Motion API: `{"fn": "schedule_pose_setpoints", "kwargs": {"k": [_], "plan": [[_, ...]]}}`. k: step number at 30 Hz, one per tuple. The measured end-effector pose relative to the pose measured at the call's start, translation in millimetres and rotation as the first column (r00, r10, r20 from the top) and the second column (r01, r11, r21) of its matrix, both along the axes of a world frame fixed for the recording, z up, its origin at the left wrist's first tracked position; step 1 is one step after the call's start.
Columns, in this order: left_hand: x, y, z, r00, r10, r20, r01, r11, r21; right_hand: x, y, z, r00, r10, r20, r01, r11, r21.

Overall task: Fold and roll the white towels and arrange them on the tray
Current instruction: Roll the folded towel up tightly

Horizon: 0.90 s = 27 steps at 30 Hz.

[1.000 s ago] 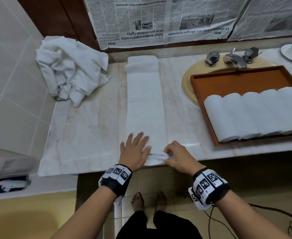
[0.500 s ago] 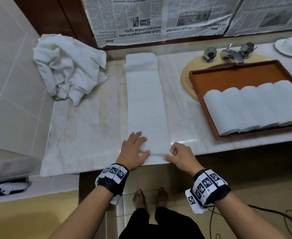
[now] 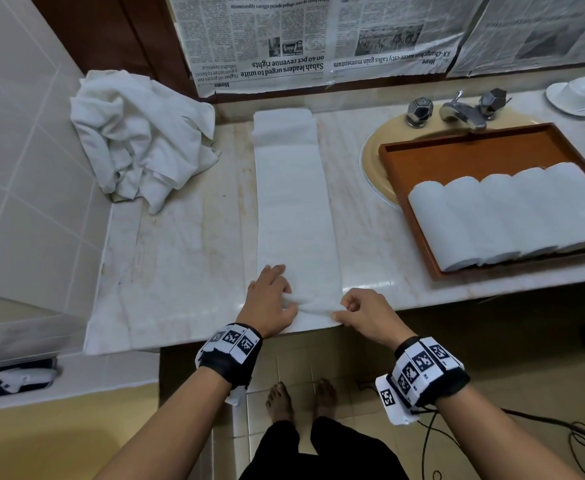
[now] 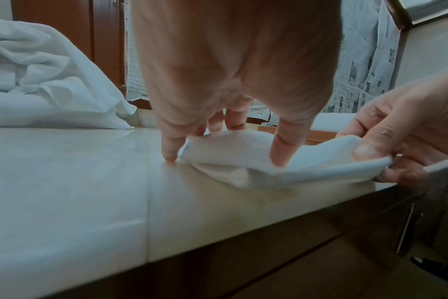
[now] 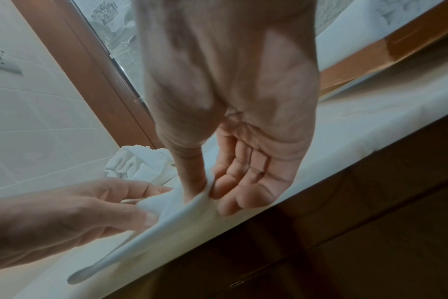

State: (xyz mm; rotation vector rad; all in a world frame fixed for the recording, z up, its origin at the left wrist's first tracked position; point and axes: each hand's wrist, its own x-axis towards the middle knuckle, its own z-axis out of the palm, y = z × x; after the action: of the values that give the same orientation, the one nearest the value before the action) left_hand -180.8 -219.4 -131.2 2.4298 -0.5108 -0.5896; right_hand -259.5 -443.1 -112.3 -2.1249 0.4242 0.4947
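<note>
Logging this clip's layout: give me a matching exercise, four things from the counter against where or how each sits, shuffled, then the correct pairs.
Things:
1. long folded towel
2. rolled towels
3. heap of unfolded towels
4. cup and saucer

Places or states:
A. side by side on the tray
B. crumpled in the far left corner
C. far right, past the tap
D. flat on the counter, near end lifted by left hand and right hand

Pairs: 1-D, 2-A, 3-B, 4-C

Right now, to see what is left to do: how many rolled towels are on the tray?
5, side by side in one row along the near side of the tray: rolls. The rightmost runs to the frame edge, so another may be hidden.
</note>
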Motion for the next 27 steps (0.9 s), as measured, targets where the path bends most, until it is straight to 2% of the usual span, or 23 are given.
{"fn": "schedule_pose_setpoints", "kwargs": {"k": [10, 15, 20, 24, 27], "plan": [[-3.1, 8.6, 16.5, 0.99, -0.019, -0.139, -0.003, 0.988, -0.155, -8.3, 1.9, -0.9, 0.999, 0.004, 0.032, -0.005, 1.0, 0.025], [-2.4, 8.0, 19.5, 0.982, -0.042, -0.187, 0.011, 0.987, -0.162, -11.2, 1.8, -1.4, 0.998, -0.029, 0.06, 0.027, 0.999, 0.033], [-3.5, 8.9, 19.0, 0.983, -0.053, -0.178, 0.027, 0.989, -0.147, -14.8, -1.9, -0.2, 0.998, -0.012, 0.054, 0.003, 0.985, 0.171], [-4.1, 8.0, 19.0, 0.983, -0.041, -0.181, 0.014, 0.989, -0.146, -16.8, -2.5, 3.6, 0.995, -0.065, 0.076, 0.045, 0.97, 0.237], [-4.3, 7.7, 18.0, 0.981, -0.05, -0.186, 0.024, 0.99, -0.14, -17.7, -1.4, 3.2, 0.985, -0.108, 0.134, 0.075, 0.971, 0.228]]}}
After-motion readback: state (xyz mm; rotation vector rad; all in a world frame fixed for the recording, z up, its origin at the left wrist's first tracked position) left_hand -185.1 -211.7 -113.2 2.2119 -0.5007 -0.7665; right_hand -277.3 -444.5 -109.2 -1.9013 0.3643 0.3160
